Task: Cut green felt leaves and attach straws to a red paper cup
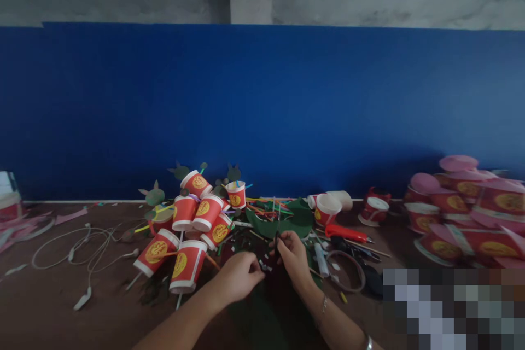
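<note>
Two bare hands over a cluttered brown desk [53, 284], scissors on the right.
Red-and-white paper cups [208, 211] lean together, apparently propping one another up. The left hand's [235, 279] fingers are curled in near small white scraps [266, 267]; whether they pinch anything, I cannot tell. Slim dark metal scissors [279, 221] stand in the right hand's [294, 260] clasped fingers, blades pointing away, probably to keep the edges clear of skin.
</note>
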Action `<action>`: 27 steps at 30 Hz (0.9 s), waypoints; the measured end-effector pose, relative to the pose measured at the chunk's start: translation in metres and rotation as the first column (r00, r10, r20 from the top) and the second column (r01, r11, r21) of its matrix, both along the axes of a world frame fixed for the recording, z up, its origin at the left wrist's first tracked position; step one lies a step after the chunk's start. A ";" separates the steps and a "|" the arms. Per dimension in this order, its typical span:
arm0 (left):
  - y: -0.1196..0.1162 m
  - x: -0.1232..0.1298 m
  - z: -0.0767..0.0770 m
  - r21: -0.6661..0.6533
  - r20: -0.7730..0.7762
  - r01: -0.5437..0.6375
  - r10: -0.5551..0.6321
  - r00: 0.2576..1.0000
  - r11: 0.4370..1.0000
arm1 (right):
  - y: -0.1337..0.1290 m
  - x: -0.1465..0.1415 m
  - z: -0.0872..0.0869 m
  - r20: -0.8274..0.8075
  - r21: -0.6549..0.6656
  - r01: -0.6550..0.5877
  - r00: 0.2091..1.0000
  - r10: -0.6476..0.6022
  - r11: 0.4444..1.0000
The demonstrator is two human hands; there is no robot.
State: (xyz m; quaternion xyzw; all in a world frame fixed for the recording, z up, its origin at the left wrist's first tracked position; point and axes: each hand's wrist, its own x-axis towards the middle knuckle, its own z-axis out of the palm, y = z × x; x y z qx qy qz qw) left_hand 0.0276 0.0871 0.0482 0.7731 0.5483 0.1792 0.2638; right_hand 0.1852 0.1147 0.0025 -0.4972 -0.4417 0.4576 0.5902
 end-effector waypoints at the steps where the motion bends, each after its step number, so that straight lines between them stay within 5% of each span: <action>1: 0.005 -0.001 0.003 0.001 0.027 -0.017 0.017 1.000 1.000 | 0.000 0.000 0.001 -0.002 -0.003 -0.004 1.000 0.004 1.000; 6: 0.030 -0.001 0.013 0.145 0.144 -0.123 0.102 0.984 0.982 | -0.001 0.000 0.001 -0.001 -0.005 -0.012 1.000 0.012 1.000; 11: 0.026 0.002 0.002 0.305 0.130 -0.138 0.102 0.986 0.942 | -0.001 0.000 0.002 0.000 -0.005 -0.013 1.000 0.013 1.000; 17: -0.005 -0.004 -0.002 0.387 -0.175 0.299 -0.249 0.953 0.872 | 0.000 0.001 0.000 0.007 0.014 0.023 1.000 -0.023 1.000; 19: -0.009 -0.007 -0.005 0.393 -0.231 0.359 -0.287 0.930 0.846 | 0.001 0.001 -0.002 -0.001 0.038 0.042 0.999 -0.042 0.998; 27: -0.003 -0.003 -0.023 0.485 -0.220 0.146 -0.042 0.975 0.862 | 0.000 0.004 -0.002 0.264 0.182 0.041 0.960 -0.089 0.982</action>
